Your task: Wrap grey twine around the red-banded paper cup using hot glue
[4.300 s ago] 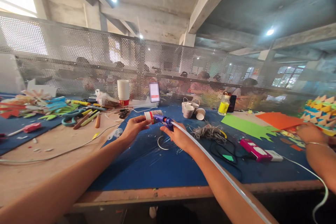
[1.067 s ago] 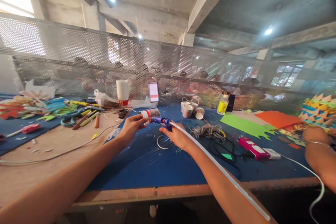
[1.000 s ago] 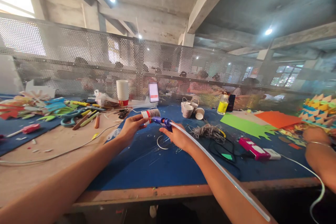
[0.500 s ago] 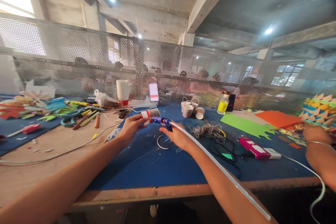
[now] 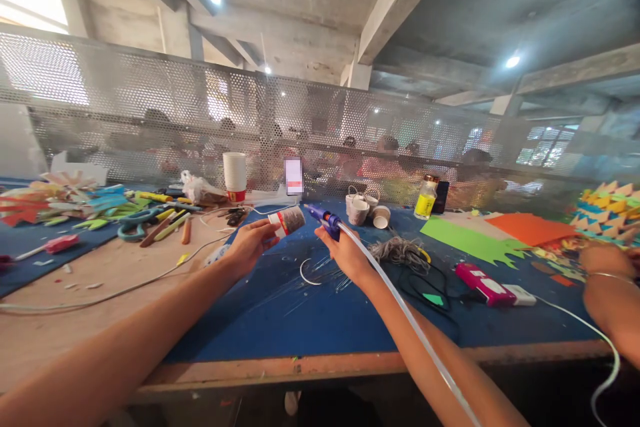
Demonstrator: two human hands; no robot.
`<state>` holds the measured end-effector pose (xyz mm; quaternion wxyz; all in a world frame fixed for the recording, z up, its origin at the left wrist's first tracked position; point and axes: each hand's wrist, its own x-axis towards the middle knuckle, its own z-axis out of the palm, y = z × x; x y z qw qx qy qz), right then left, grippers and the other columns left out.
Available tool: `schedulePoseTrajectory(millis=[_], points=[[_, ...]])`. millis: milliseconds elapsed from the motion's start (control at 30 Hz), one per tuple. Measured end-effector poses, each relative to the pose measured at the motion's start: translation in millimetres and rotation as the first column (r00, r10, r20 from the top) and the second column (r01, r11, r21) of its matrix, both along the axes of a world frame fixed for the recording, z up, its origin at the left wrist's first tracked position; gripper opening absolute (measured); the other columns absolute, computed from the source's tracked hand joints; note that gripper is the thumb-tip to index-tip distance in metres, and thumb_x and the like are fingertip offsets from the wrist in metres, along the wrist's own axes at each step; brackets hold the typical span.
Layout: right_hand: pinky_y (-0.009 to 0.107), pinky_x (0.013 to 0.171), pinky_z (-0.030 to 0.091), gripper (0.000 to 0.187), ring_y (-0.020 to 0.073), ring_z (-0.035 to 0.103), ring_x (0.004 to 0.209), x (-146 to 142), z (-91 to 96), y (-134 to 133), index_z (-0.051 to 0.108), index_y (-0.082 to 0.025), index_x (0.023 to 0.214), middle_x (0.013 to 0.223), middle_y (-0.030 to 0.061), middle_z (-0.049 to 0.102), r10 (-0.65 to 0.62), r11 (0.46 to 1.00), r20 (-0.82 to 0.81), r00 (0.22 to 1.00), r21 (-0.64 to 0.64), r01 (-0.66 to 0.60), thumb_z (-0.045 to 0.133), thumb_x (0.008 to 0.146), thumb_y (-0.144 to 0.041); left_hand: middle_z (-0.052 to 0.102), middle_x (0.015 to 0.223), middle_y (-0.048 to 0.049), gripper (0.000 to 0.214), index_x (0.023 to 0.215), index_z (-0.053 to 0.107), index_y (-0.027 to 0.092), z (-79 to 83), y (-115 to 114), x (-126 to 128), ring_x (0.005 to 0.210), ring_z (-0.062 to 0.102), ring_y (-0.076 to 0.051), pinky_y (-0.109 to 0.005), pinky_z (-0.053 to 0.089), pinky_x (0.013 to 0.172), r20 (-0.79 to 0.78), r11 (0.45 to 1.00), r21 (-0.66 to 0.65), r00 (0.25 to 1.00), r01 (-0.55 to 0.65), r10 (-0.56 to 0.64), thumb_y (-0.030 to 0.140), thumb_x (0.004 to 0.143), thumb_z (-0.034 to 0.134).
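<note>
In my left hand (image 5: 253,245) is a paper cup (image 5: 290,219), tilted on its side, its lower part wrapped in grey cord and a red-and-white band showing near my fingers. My right hand (image 5: 343,248) grips a blue-purple glue gun (image 5: 324,217) whose nozzle points up and left, a small gap away from the cup. A long clear glue stick (image 5: 400,303) runs out of the gun's back and along my right forearm. Beneath, a thin white ring-like strip (image 5: 306,272) lies on the blue mat (image 5: 240,327).
Cord-wrapped cups (image 5: 358,208) stand behind the gun, near a tangle of grey cord (image 5: 400,248). Rightward are a yellow-labelled bottle (image 5: 426,197), green paper (image 5: 467,237), a pink power strip (image 5: 477,282) and another person's hand (image 5: 607,273). Stacked paper cups (image 5: 235,173) and scissors (image 5: 137,223) stand left.
My right hand has drawn the glue gun away from the cup, to the right, and its nozzle is now uncovered. The cup has turned slightly in my left hand, showing more of its cord-wrapped side.
</note>
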<state>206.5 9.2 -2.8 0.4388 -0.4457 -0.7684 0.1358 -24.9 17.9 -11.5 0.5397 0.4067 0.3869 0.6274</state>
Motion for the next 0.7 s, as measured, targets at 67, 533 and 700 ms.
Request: schedulePoseTrajectory(millis=[67,533,700], points=[[0.027,0.071,0.048,0.037,0.0212,0.068,0.083,3,-1.3,7,0.06,-0.02,0.105,0.089,0.0071,0.071,-0.141,0.99,0.032,0.989,0.022,0.141,0.049,0.091,-0.052,0.072,0.085,-0.0051,0.019,0.082,0.07,0.015,-2.6,3,-1,0.068,0.064,-0.011,-0.02,0.052,0.063,0.009,1.0,-0.006,1.0,0.002,-0.002,0.016,0.065,0.079],[0.048,0.092,0.042,0.042,0.034,0.054,0.116,21,-25.9,35,0.05,-0.012,0.119,0.121,0.0174,0.059,-0.301,0.892,0.472,0.829,-0.168,0.42,0.055,0.081,-0.029,0.074,0.087,-0.0056,0.021,0.085,0.071,0.015,-1.9,5,0,0.071,0.067,-0.012,-0.019,0.054,0.062,0.052,0.999,-0.014,0.998,0.03,-0.029,0.013,0.065,0.076],[0.051,0.091,0.042,0.042,0.0346,0.051,0.116,19,-25.8,31,0.054,-0.013,0.118,0.122,0.0175,0.056,-0.306,0.902,0.495,0.813,-0.123,0.414,0.056,0.078,-0.023,0.074,0.087,-0.0067,0.023,0.086,0.073,0.015,1.4,-2,6,0.072,0.067,-0.014,-0.021,0.053,0.065,-0.043,0.998,0.017,0.997,0.066,-0.066,0.019,0.064,0.079]])
